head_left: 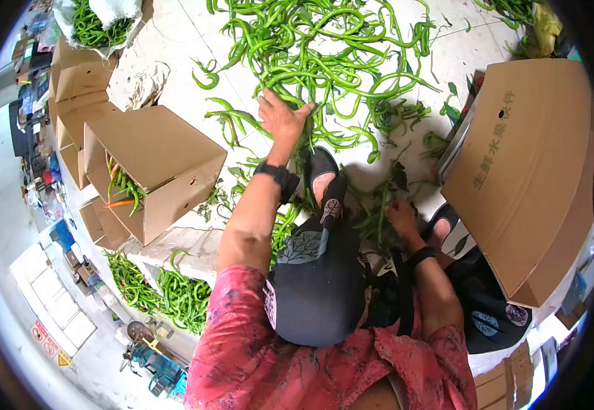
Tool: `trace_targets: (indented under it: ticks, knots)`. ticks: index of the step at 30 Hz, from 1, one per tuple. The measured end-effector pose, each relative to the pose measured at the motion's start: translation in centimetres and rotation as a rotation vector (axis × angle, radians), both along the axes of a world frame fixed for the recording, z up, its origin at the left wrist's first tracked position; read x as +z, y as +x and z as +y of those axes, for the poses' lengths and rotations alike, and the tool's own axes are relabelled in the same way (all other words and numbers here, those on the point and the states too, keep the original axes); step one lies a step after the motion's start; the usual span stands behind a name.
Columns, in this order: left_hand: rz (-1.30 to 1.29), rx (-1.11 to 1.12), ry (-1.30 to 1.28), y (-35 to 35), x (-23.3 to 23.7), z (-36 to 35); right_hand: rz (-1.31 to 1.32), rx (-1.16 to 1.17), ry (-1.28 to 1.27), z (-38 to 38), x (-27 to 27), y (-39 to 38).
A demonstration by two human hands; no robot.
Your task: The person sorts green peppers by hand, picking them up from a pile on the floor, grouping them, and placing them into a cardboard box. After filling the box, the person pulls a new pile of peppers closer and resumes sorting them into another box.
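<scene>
Long green peppers (331, 58) lie in a wide, loose pile on the pale floor. My left hand (283, 121) rests palm down at the pile's near edge, its thumb and fingers apart, touching peppers without gripping any. Lower and to the right, beside my knee, my right hand (401, 217) has its fingers curled round a bunch of green peppers (381, 217) with some leaves. Part of that grip is hidden by the peppers and shadow.
An open cardboard box (167, 157) with green and orange peppers stands at left. A large carton (522, 171) is at right. A white sack (116, 14) of peppers sits at upper left; more peppers (181, 297) lie at lower left. My shoe (321, 164) is between my hands.
</scene>
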State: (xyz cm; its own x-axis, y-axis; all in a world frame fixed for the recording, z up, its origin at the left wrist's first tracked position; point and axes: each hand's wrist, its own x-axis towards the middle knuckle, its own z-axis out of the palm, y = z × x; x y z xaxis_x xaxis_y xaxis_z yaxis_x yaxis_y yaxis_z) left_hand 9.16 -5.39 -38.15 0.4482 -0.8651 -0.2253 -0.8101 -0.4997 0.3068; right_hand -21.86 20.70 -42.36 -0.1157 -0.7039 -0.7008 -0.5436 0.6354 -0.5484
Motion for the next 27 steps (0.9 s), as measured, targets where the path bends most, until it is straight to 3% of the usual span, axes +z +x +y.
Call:
trace_targets:
  ticks: [2, 9, 14, 17, 19, 21, 23, 25, 27]
  knots:
    - [-0.013, 0.047, 0.038, -1.2, 0.0, -1.7, -0.040, -0.001, 0.157, -1.0, 1.2, 0.4]
    - [-0.098, -0.024, -0.059, -2.1, -1.2, -2.5, -0.019, -0.003, 0.106, -2.4, 2.3, 1.1]
    - [0.083, 0.093, -0.069, 1.1, -1.6, -2.3, -0.068, -0.041, 0.076, -3.6, 3.1, 1.7]
    - [0.113, 0.192, -0.109, 2.3, -1.9, -2.1, -0.170, -0.102, 0.044, -2.6, 0.6, 1.4]
    - [0.603, 0.251, -0.136, 3.1, -0.4, -3.1, -0.171, -0.061, 0.035, -3.5, 1.1, 1.2]
    - [0.709, 0.166, -0.250, 3.5, 2.0, -3.0, -0.174, -0.032, 0.019, -5.1, 2.5, 1.6]
    - [0.759, -0.072, -0.378, 4.0, 5.5, -3.0, -0.194, -0.092, 0.008, -7.4, 5.9, 2.4]
    - [0.895, 0.100, -0.118, 4.4, 8.4, -3.2, -0.224, -0.088, -0.016, -8.1, 7.5, 3.0]
    - [1.162, 0.119, -0.207, 3.8, 12.9, -3.8, -0.240, -0.106, -0.053, -8.6, 8.0, 2.5]
